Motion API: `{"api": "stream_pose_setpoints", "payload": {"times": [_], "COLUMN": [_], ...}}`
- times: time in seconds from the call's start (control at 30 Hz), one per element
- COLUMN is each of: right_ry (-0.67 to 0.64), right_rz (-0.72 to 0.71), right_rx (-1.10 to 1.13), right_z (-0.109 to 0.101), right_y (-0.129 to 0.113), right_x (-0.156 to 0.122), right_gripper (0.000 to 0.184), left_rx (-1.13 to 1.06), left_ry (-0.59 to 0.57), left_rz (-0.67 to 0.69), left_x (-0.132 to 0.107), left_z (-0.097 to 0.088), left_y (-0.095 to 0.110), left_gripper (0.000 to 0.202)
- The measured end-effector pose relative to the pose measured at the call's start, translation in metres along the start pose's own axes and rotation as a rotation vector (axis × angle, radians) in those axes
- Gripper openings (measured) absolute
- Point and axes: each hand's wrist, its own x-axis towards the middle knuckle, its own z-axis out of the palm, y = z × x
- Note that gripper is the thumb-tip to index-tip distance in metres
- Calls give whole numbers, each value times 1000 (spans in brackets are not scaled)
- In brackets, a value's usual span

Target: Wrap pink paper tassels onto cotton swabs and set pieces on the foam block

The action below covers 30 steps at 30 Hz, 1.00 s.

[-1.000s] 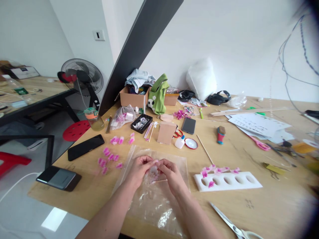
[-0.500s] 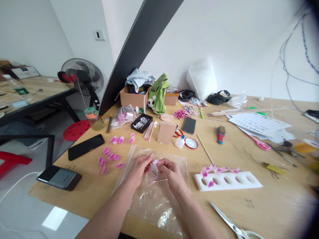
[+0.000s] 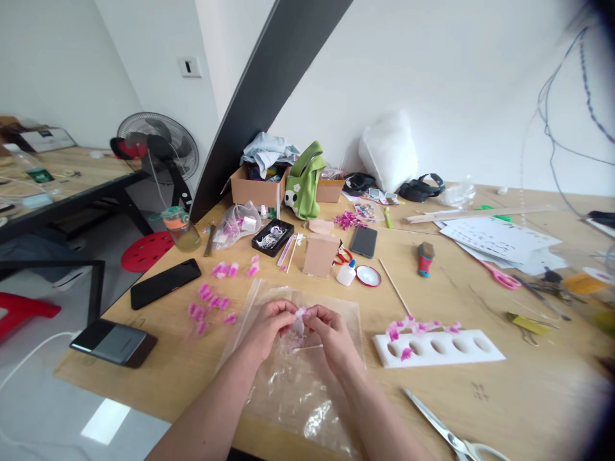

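My left hand (image 3: 270, 326) and my right hand (image 3: 332, 330) meet above a clear plastic bag (image 3: 298, 397) that lies flat on the table. Between their fingertips is a small pale pink and white petal piece (image 3: 300, 320), pinched from both sides. The fingers partly cover it. Under the hands, a thin white stick (image 3: 308, 347) rests on the bag. Loose pink petal pieces (image 3: 211, 301) are scattered to the left of my left hand. Right of my right hand, a white foam block (image 3: 446, 358) with oval hollows carries more pink flowers (image 3: 418, 328) along its back edge.
Scissors (image 3: 446, 432) lie near the front right edge. Two phones (image 3: 166, 283) are at the left. Behind the hands stand a cardboard piece (image 3: 321, 255), a glue bottle (image 3: 346, 274) and a round white lid (image 3: 368, 276). Papers (image 3: 500, 240) are at the right.
My left fingers have shifted slightly and curled in closer around the petal piece. My right hand stays almost in place; the things on the table have not moved.
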Motion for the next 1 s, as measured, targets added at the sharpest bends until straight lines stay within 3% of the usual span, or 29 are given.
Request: {"api": "stream_pose_setpoints", "payload": {"times": [0.37,0.83,1.0], "right_ry": [-36,-46,-81], "right_rz": [-7,-67,-24], "right_rx": [-19,-133,-94], "right_z": [-1,-4,-3], "right_y": [6,7,5], "right_x": [1,1,0], "right_gripper": [23,17,25], "left_rx": [40,199,225], "left_ry": [7,114,132], "left_rz": [4,166,231], "left_x": [-1,-1,0], "left_z": [1,2,2], "left_y": [-1,1,2], "left_gripper": [15,14,14]}}
